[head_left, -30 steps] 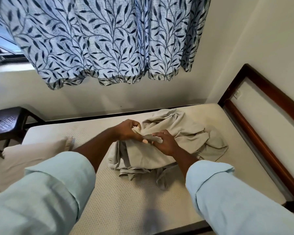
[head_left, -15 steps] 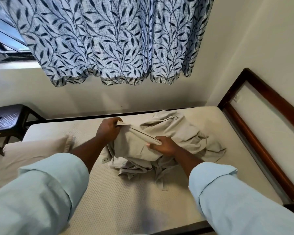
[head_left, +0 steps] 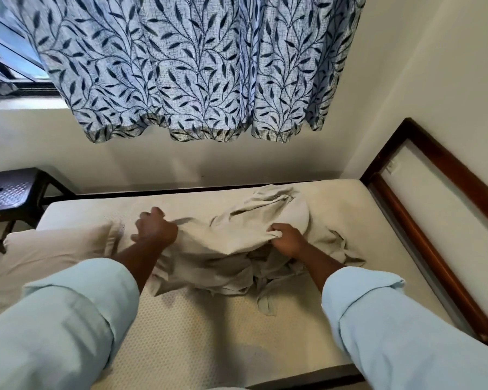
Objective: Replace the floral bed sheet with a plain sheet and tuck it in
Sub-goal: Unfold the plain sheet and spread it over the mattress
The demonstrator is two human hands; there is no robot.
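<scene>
1. Plain sheet (head_left: 237, 243), seen from the head camera, lies as a crumpled beige heap on the bare mattress (head_left: 195, 319). It sits toward the far side, between the pillow (head_left: 54, 249) on the left and the wooden bed frame (head_left: 434, 249) on the right.
2. The left hand (head_left: 155, 228) is curled into a fist at the heap's left edge, and a band of cloth runs taut from it. The hand is blurred, so it probably pinches a hem, though the hem itself cannot be made out in the fingers.
3. The right hand (head_left: 289, 239) clutches a bunch of cloth near the middle of the heap, fingers closed round it.
4. No floral sheet is in view and the mattress is uncovered, so the step in hand appears to be opening out the plain one.
5. To do it well, the right hand would better hold an edge than a bunch. Running both hands along one hem to two neighbouring corners should let the heap fall open instead of knotting.
6. With the corners held wide, lift the cloth clear of the mattress before spreading it toward the far wall.
7. The pillow rests on the mattress's left end and is likely to get trapped under the sheet unless set aside first.
</scene>
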